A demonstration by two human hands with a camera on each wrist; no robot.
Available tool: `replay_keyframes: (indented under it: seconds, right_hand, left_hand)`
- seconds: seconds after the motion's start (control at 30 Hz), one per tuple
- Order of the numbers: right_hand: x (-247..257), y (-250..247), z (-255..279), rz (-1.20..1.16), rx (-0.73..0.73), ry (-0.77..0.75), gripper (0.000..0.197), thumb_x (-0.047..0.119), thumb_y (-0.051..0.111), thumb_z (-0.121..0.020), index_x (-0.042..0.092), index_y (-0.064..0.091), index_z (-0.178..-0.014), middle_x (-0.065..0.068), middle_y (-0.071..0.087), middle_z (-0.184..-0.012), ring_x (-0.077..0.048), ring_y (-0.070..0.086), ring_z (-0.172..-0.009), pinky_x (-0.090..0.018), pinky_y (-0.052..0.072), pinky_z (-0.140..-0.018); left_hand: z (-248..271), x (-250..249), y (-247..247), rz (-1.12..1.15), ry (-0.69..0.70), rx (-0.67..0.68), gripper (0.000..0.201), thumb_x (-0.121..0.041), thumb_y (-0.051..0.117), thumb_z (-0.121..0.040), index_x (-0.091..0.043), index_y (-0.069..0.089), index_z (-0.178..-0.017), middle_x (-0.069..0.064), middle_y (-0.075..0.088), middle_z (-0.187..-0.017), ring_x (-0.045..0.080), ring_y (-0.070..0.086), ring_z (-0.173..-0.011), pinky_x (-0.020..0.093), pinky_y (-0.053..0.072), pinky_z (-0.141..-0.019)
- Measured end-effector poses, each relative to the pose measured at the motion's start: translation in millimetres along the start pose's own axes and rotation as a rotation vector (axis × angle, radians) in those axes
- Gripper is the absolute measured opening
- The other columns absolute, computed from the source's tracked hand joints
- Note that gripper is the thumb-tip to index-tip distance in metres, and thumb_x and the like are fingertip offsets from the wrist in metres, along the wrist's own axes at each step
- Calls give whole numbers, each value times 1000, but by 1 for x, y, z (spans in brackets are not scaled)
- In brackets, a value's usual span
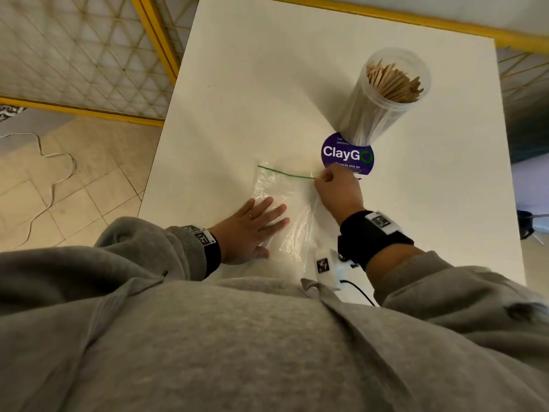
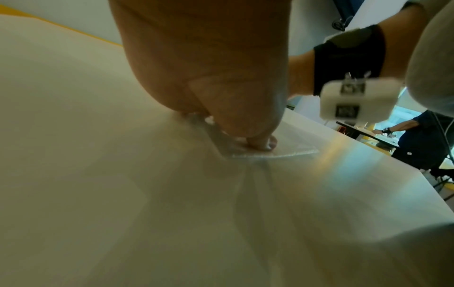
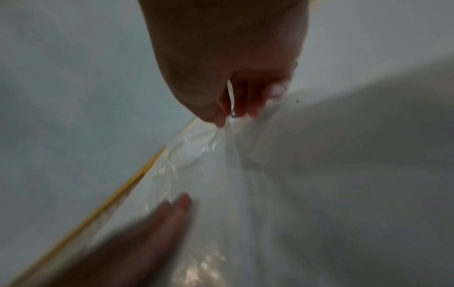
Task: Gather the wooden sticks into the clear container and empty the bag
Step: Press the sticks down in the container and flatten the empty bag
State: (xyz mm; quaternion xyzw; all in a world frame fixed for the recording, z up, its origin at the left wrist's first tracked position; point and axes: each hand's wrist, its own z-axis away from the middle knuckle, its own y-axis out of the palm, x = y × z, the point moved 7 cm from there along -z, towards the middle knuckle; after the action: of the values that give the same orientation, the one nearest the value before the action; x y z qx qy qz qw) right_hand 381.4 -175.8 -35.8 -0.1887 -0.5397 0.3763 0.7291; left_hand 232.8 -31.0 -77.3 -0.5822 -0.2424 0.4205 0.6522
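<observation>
A clear zip bag (image 1: 282, 191) with a green seal strip lies flat on the white table (image 1: 267, 84); no sticks show inside it. My left hand (image 1: 255, 224) lies flat on the bag's near part, fingers straight and spread. My right hand (image 1: 335, 188) pinches the bag's right end of the green strip (image 1: 309, 176) between thumb and fingers. In the right wrist view the fingertips (image 3: 221, 118) hold the plastic (image 3: 196, 155). The tall clear container (image 1: 383, 96) stands at the far right, full of wooden sticks (image 1: 392, 81).
A round purple ClayGo sticker (image 1: 346, 157) lies on the table just beyond my right hand, at the container's foot. Yellow-framed mesh panels (image 1: 74, 55) stand to the left. A pale cable (image 1: 50, 179) snakes over the tiled floor. Another person (image 2: 417, 139) sits at a distant table.
</observation>
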Motion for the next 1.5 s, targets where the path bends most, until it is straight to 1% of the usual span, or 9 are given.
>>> replay_keyframes:
  seconds: [0.1, 0.2, 0.27, 0.33, 0.43, 0.6, 1.17, 1.37, 1.5]
  right_hand:
    - [22, 12, 22, 308, -102, -405, 32, 17, 66, -81, 6, 60, -110, -15, 56, -109, -32, 56, -96, -42, 50, -81]
    - [25, 39, 34, 497, -32, -573, 30, 14, 67, -79, 2, 62, -107, -21, 58, -100, -41, 58, -87, -46, 52, -73]
    - [23, 46, 35, 545, -3, -562, 26, 10, 64, -82, 2, 63, -106, -22, 57, -95, -41, 57, -79, -48, 53, -67]
    - [23, 50, 34, 581, 49, -524, 37, 10, 60, -85, 4, 58, -121, -23, 56, -101, -41, 55, -84, -48, 52, -71]
    - [24, 53, 32, 668, 131, -469, 50, 16, 53, -90, 11, 43, -139, -21, 50, -114, -39, 52, -98, -46, 48, -82]
    - [27, 52, 28, 660, 174, -416, 62, 15, 52, -88, 17, 31, -146, -18, 46, -120, -38, 51, -101, -45, 47, -84]
    - [29, 50, 24, 802, 247, -347, 70, 29, 55, -88, 12, 24, -148, -17, 42, -132, -37, 50, -112, -47, 44, -90]
    - [2, 29, 25, 775, 169, -203, 68, 47, 50, -92, 18, 24, -148, -15, 42, -137, -35, 46, -122, -49, 39, -97]
    - [-1, 23, 24, 747, 142, -152, 70, 48, 52, -91, 18, 26, -147, -13, 41, -141, -34, 42, -127, -49, 36, -101]
  left_hand:
    - [-4, 2, -13, 97, -55, -33, 85, -62, 38, -81, -8, 25, -145, 16, 31, -152, 38, 28, -139, 51, 27, -110]
    - [-16, 15, -31, 128, -196, -124, 71, -44, 51, -85, -1, 39, -139, 20, 43, -143, 40, 38, -134, 48, 32, -109]
    - [-23, 28, -39, 147, -362, -115, 71, -39, 56, -85, -3, 34, -143, 18, 43, -142, 40, 38, -131, 46, 32, -108]
    - [-28, 36, -41, 109, -449, -61, 75, -44, 54, -87, -7, 27, -146, 17, 43, -138, 38, 42, -122, 45, 36, -100]
    - [-35, 39, -42, 6, -482, -11, 75, -52, 45, -90, -13, 21, -148, 13, 45, -131, 35, 44, -112, 42, 39, -89]
    - [-44, 42, -47, -27, -522, -30, 76, -60, 38, -89, -21, 15, -150, 11, 40, -131, 33, 40, -113, 40, 36, -88]
    - [-53, 47, -58, -57, -539, 50, 84, -64, 38, -85, -15, 14, -149, 10, 33, -142, 34, 36, -123, 40, 35, -93]
    - [-21, 73, -54, -25, -667, 65, 102, -81, 33, -73, -15, 13, -148, 10, 38, -133, 33, 40, -114, 42, 37, -91]
    - [-9, 87, -56, 0, -772, 99, 113, -87, 37, -66, -10, 16, -146, 10, 38, -133, 34, 40, -117, 41, 37, -93]
